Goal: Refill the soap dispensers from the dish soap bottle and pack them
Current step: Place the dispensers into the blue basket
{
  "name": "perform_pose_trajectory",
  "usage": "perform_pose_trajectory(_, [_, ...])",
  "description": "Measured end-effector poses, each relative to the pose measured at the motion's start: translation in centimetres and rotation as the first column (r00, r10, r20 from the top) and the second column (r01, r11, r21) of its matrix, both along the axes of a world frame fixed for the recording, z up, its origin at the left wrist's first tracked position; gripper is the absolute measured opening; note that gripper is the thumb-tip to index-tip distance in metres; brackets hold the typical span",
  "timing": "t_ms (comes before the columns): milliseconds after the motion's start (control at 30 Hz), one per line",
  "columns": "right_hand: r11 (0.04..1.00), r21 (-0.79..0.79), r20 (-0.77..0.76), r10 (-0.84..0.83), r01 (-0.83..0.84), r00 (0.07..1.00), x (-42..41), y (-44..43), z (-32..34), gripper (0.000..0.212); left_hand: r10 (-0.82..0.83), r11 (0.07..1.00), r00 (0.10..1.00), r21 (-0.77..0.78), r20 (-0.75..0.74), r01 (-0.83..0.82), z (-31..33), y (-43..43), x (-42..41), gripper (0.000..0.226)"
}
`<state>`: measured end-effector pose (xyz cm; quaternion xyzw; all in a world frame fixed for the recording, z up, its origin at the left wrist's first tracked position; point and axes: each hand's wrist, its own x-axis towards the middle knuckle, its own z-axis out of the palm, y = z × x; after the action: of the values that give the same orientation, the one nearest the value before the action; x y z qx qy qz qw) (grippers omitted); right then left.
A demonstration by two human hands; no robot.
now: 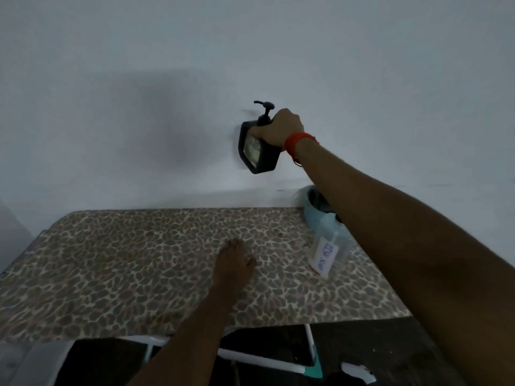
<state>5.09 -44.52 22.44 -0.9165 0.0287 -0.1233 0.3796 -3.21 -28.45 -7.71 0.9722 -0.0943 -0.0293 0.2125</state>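
Dispenser [257, 147], gripped near its pump by the right hand [281, 129]'s fingers, hangs tilted above the table [125, 260]; it could slip. Left hand [234, 263] lies flat, fingers together.

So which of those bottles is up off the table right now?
The dark pump dispenser, gripped in the right hand in front of the wall. The clear labelled bottle stands on the leopard-print table.

Broad bare stretch of table [111, 268] to my left, clear bottle [330, 254] and blue bowl [313, 215] crowding the far right corner, wall [139, 107] closing the back edge.
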Motion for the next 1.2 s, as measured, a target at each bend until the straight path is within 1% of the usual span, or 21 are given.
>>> perform_pose_trajectory(133, [0.99, -0.002, 0.024, -0.142, 0.142, 0.99, -1.0, -7.8, 1.4, 0.041, -0.045, 0.999, 0.998, -0.019, 0.048, 0.046, 0.4, -5.8, 0.4, 0.07])
perform_pose_trajectory(233, [0.97, -0.012, 0.019, -0.242, 0.242, 0.97, -1.7, -13.1, 0.8, 0.045, -0.088, 0.993, 0.995, -0.073, 0.042, 0.091, 0.2, -9.4, 0.7, 0.06])
perform_pose_trajectory(300, [0.95, -0.026, 0.009, -0.311, 0.311, 0.95, -2.0, -16.4, -0.4, 0.049, -0.071, 0.991, 0.996, -0.108, 0.044, 0.076, -0.3, -11.3, 0.6, 0.056])
perform_pose_trajectory(400, [0.922, -0.028, -0.02, -0.387, 0.386, 0.922, -2.0, -20.3, -2.8, 0.052, -0.049, 0.998, 0.992, -0.024, 0.114, 0.052, -1.8, -12.7, 0.3, 0.054])
perform_pose_trajectory(500, [0.902, -0.026, -0.05, -0.431, 0.431, 0.901, -2.2, -22.7, -5.5, 0.048, -0.055, 0.998, 0.987, -0.003, 0.153, 0.056, -2.6, -12.6, 0.6, 0.055])
perform_pose_trajectory(700, [0.878, -0.012, -0.124, -0.477, 0.479, 0.87, -2.4, -24.3, -11.2, 0.049, -0.062, 0.998, 0.982, 0.002, 0.18, 0.063, -2.9, -12.4, 0.6, 0.057])
perform_pose_trajectory(800, [0.884, -0.029, -0.153, -0.465, 0.466, 0.872, -2.5, -24.3, -13.1, 0.047, -0.059, 0.998, 0.98, -0.002, 0.19, 0.06, -3.0, -12.4, 0.7, 0.063])
perform_pose_trajectory(1000, [0.895, -0.007, -0.197, -0.439, 0.447, 0.876, -2.3, -24.3, -15.9, 0.045, -0.057, 0.998, 0.978, -0.01, 0.201, 0.06, -3.0, -12.3, 0.7, 0.066])
perform_pose_trajectory(1100, [0.902, -0.004, -0.233, -0.421, 0.432, 0.877, -1.9, -24.2, -17.5, 0.041, -0.059, 0.998, 0.981, -0.002, 0.184, 0.06, -3.0, -12.3, 0.6, 0.061])
perform_pose_trajectory(1200, [0.915, -0.042, -0.276, -0.397, 0.402, 0.875, -1.8, -24.1, -18.8, 0.04, -0.05, 0.998, 0.983, -0.018, 0.174, 0.054, -3.0, -12.4, 0.6, 0.057])
